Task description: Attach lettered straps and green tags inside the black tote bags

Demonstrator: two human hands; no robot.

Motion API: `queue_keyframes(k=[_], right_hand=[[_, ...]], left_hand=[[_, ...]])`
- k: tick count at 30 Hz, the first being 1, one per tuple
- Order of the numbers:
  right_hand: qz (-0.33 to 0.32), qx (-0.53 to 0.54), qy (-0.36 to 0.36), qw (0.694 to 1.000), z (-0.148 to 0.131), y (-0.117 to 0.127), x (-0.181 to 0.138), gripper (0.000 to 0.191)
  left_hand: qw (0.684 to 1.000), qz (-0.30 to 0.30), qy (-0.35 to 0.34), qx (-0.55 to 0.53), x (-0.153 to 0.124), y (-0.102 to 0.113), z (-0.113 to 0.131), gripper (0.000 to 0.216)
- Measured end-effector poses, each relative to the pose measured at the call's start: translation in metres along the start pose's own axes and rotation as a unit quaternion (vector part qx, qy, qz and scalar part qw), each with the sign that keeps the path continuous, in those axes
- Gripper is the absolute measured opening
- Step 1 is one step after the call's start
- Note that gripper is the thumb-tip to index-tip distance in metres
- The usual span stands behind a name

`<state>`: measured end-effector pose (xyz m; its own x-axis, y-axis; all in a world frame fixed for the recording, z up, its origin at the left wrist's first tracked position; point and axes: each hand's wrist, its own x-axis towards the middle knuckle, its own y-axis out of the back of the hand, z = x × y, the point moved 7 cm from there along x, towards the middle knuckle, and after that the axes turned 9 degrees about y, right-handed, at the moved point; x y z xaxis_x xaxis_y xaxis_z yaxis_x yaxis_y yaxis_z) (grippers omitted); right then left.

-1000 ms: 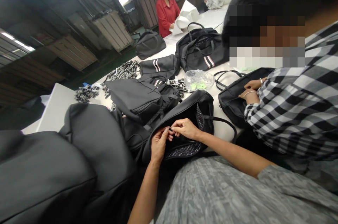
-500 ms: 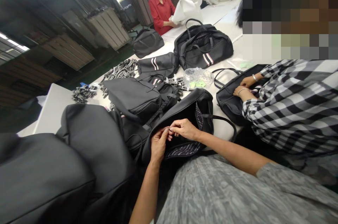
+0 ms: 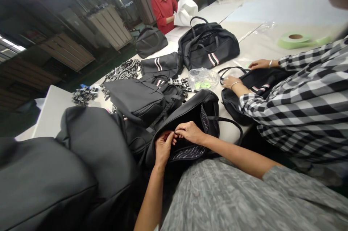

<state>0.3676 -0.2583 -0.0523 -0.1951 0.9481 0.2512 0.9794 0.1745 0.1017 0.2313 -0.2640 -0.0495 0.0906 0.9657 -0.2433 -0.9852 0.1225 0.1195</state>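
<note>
In front of me a black bag [image 3: 187,106] lies with its mouth open towards my body, showing a patterned dark lining [image 3: 190,153]. Both of my hands are at this opening. My left hand [image 3: 164,145] has its thumb and fingers pinched together at the bag's left edge. Close against it, my right hand [image 3: 190,132] also pinches, its fingertips meeting those of the left. Whatever sits between the fingertips is too small to make out. A black handle [image 3: 231,120] loops out on the bag's right side.
Large black bags [image 3: 98,151] crowd my left, and more bags [image 3: 209,46] stand further back. Patterned straps [image 3: 125,69] and a clear plastic bag [image 3: 203,78] lie on the table. At right, a co-worker in a checked shirt [image 3: 304,89] handles another bag. Green tape [image 3: 295,39] lies beyond.
My hands stay pinched at nearly the same spot. The co-worker's hands at right have moved apart on their bag. The person in red has lowered the white material.
</note>
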Motion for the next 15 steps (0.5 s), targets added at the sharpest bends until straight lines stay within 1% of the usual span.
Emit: queue_keyframes(k=[4,6,8,12,15], right_hand=[[0.032,0.095,-0.073,0.992,0.012,0.0,-0.002,0.005],[0.03,0.125,-0.097,0.987,0.016,-0.002,-0.002,0.006],[0.018,0.128,-0.098,0.987,0.017,-0.005,-0.001,0.006],[0.002,0.101,-0.078,0.992,0.016,-0.007,0.001,0.006],[-0.001,0.093,-0.073,0.993,0.016,-0.008,0.001,0.007]], left_hand=[[1.0,0.003,0.0,0.013,0.001,0.0,-0.002,0.026],[1.0,0.005,-0.002,0.014,0.001,0.0,-0.003,0.026],[1.0,0.008,-0.005,0.01,0.0,-0.001,-0.004,0.025],[1.0,0.022,-0.01,0.002,-0.001,-0.002,-0.005,0.024],[0.999,0.041,-0.021,0.011,-0.002,-0.001,-0.005,0.024]])
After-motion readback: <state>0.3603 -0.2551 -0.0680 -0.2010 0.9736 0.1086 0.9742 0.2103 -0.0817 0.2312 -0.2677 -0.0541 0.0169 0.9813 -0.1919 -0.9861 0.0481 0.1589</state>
